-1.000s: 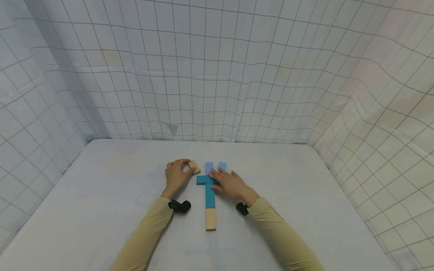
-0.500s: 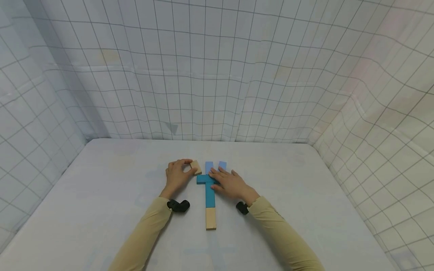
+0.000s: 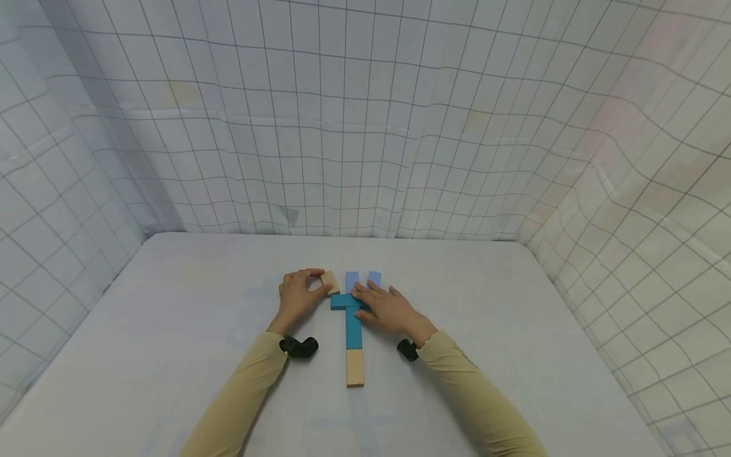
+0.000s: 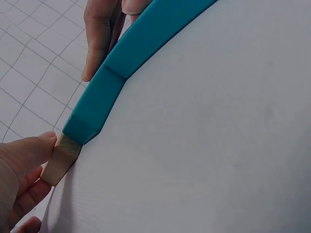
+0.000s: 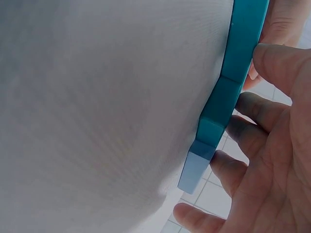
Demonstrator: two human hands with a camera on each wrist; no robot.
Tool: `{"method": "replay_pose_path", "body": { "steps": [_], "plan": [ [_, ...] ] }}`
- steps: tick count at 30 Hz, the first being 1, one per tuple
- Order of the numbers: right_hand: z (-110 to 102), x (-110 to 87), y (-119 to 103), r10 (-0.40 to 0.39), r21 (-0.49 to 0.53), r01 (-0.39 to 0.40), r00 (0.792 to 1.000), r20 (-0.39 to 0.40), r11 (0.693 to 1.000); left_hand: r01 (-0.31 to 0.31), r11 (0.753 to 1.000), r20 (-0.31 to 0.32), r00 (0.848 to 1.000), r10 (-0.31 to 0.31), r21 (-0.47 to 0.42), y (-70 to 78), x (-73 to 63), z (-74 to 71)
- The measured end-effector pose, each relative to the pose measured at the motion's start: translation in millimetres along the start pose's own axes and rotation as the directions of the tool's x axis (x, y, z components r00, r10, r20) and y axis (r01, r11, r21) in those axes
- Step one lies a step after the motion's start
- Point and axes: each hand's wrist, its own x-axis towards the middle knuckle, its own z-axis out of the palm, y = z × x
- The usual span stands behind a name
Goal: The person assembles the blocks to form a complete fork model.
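My left hand [image 3: 298, 297] pinches a natural wood block [image 3: 330, 282] between thumb and fingers. In the left wrist view this wood block [image 4: 62, 156] sits against the end of a teal block [image 4: 92, 102]. My right hand [image 3: 389, 312] lies with fingers spread over the right part of the crosswise teal block [image 3: 339, 302], fingertips on it and at the light blue blocks. One light blue block [image 3: 351, 280] stands off the teal block's far side, a second light blue block [image 3: 374, 278] to its right. A lengthwise teal block [image 3: 353, 329] meets the crosswise one, forming a T.
A second wood block [image 3: 355, 368] continues the T's stem toward me. Everything lies flat on a white-covered table [image 3: 228, 381]. White cloth with a dark grid [image 3: 365, 127] hangs behind and along both sides.
My left hand has slid the wood block slightly right and nearer to the crosswise teal block, mostly in the first half second. The right hand has stayed in place.
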Motion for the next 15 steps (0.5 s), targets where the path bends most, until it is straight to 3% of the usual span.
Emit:
{"method": "replay_pose_path", "body": {
  "steps": [15],
  "plan": [
    [2.2, 0.3, 0.9, 0.001, -0.005, -0.001, 1.000, -0.005, 1.000, -0.006, 1.000, -0.002, 1.000, 0.006, 0.000, -1.2, -0.2, 0.6]
  ]
}}
